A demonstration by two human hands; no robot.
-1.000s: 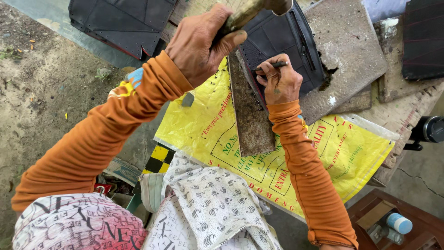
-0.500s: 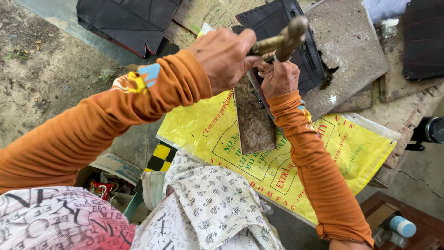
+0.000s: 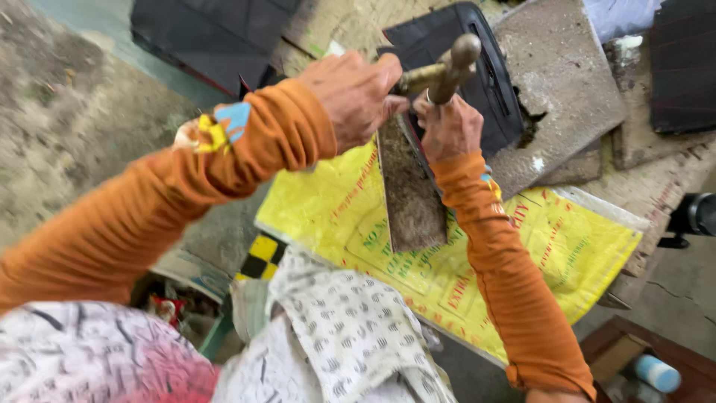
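Observation:
My left hand (image 3: 354,93) grips the brass-coloured handle of a hammer (image 3: 453,63), whose head hangs just above my right hand (image 3: 447,127). My right hand is closed in a pinch on a small dark tool, which the hammer mostly hides. The hand rests at the top of a rough brown slab (image 3: 410,194), against the edge of a black rubber piece (image 3: 488,82). The slab lies on a yellow printed sack (image 3: 567,246). Both arms wear orange sleeves.
A cracked grey concrete slab (image 3: 567,82) lies behind the black piece. More black sheets lie at the top left (image 3: 209,37) and top right (image 3: 682,67). A patterned white cloth (image 3: 335,328) covers my lap. A wooden box (image 3: 634,358) sits at the bottom right.
My left hand has brought the hammer down from the top edge and to the right, so it is now just over my right hand. My right hand has stayed on the slab.

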